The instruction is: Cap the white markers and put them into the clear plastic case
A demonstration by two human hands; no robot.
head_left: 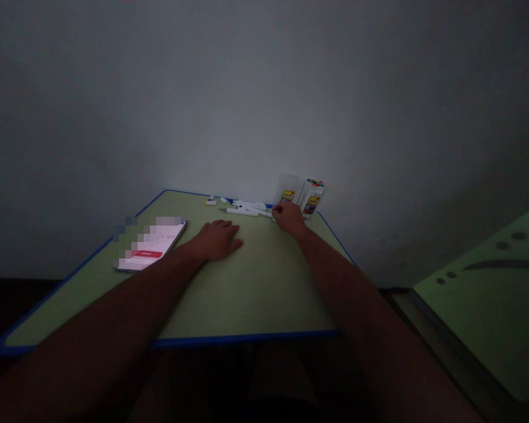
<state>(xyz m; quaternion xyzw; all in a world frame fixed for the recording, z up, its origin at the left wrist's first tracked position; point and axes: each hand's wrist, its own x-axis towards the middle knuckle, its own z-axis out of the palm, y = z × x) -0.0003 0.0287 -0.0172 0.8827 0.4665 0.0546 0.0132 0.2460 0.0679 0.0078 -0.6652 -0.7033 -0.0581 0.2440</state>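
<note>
The left hand lies spread, gripping nothing visible; the curled right hand, its hold unclear, should move gently lest slim, white, plastic-looking markers beside it roll.

Left hand and right hand bare, ungloved — nails and skin creases too dim to read. Left forearm and right forearm bare too, smooth-outlined, tapering toward the hands. Legs mostly lost in shadow — dark patch at bottom centre, can't tell if clothing.
</note>
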